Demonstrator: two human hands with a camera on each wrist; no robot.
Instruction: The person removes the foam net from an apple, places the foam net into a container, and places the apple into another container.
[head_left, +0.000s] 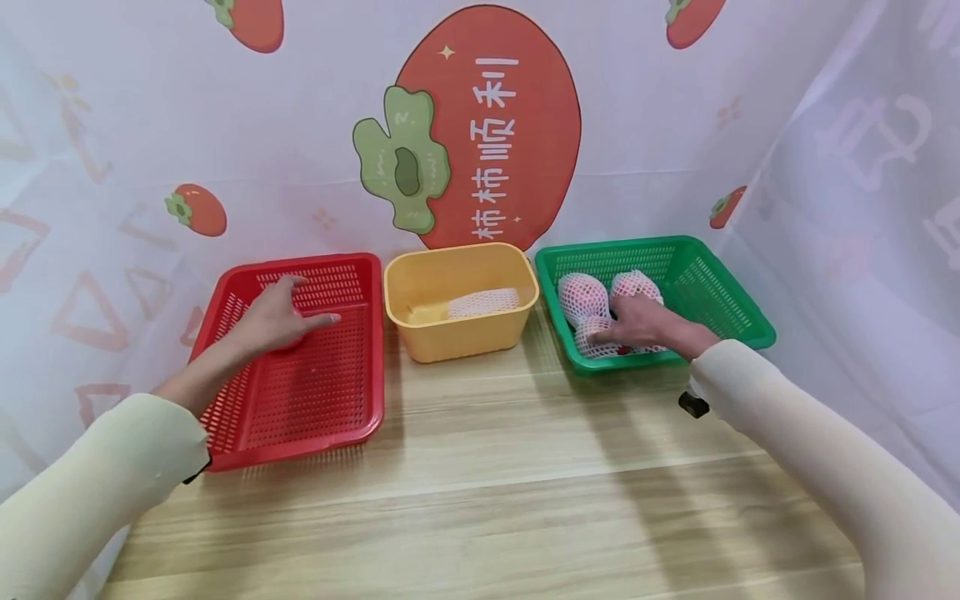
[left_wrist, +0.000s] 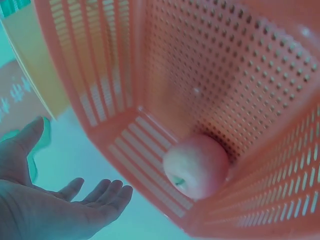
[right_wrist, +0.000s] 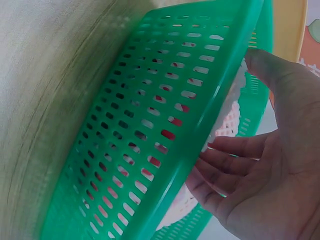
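Note:
My left hand [head_left: 273, 317] hovers over the red basket [head_left: 311, 454], its fingers spread and holding nothing. A bare apple [left_wrist: 196, 166] lies in that basket, close to one corner in the left wrist view; the hand hides most of it in the head view. On the right, my other hand [head_left: 637, 323] reaches into the green basket [head_left: 731, 287], among several round pinkish fruits [head_left: 583, 298] in white foam nets. In the right wrist view its fingers [right_wrist: 232, 147] are loosely bent beside a netted fruit, thumb apart. The basket rim partly hides the fingertips there.
Between the baskets stands a yellow bin [head_left: 461, 342] with a white foam net [head_left: 483, 302] in it. All three containers stand on a wood-grain table [head_left: 450, 500]. Behind them hangs a white cloth printed with a large persimmon [head_left: 525, 108].

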